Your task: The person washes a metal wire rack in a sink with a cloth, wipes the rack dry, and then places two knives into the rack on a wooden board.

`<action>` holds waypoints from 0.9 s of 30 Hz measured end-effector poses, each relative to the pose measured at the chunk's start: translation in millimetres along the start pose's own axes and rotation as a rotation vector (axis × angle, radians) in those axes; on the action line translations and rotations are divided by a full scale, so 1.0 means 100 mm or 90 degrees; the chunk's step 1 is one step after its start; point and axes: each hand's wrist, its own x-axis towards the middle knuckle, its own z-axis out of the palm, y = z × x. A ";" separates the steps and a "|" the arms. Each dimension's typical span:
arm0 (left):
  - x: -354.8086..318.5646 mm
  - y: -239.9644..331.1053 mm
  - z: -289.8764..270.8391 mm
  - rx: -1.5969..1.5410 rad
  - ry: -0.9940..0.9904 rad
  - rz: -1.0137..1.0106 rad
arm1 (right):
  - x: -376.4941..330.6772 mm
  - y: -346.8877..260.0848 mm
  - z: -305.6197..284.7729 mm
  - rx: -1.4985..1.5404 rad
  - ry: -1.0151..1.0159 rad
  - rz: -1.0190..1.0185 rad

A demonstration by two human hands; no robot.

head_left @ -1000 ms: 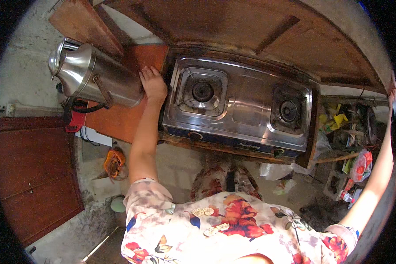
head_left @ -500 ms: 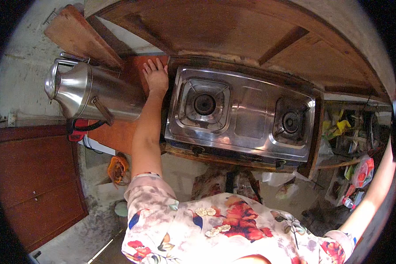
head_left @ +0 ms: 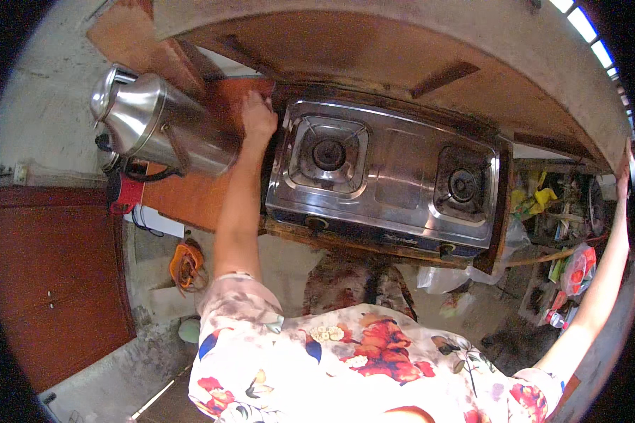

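Note:
My left hand (head_left: 259, 118) rests at the far side of the reddish-brown tabletop (head_left: 226, 99), just left of the stove. Its fingers are slightly bent and a little apart, with nothing visible in them. Beside that arm stands a large shiny metal vacuum flask (head_left: 169, 120) with a dark side handle. The two-burner steel gas stove (head_left: 402, 169) lies in front of me, its burners bare. My right arm stretches far out to the right, and my right hand (head_left: 624, 173) is at the dark rim of the view, near a dark upright edge. Its fingers cannot be made out.
A wide hood (head_left: 374, 60) overhangs the stove's far side. Red-brown doors (head_left: 56, 282) stand at left, beyond a red object (head_left: 125, 194) on the tabletop's edge. An orange item (head_left: 186, 264) hangs below. Cluttered shelves with bags (head_left: 540, 201) fill the right side.
My left hand's spread fingers have drawn in and bent, staying near the same spot. My right hand has come up into view at the right rim. The whole view has tilted slightly.

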 end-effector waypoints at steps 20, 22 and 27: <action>-1.80 0.10 -1.89 -1.098 -0.259 -0.174 | -2.10 0.69 0.34 0.219 -0.027 0.090; -2.06 0.07 -1.96 -1.186 -0.320 -0.173 | -2.33 0.79 0.38 0.234 -0.061 0.109; -2.57 -0.17 -1.79 -1.236 -0.255 -0.288 | -2.93 1.07 0.63 0.209 -0.119 0.087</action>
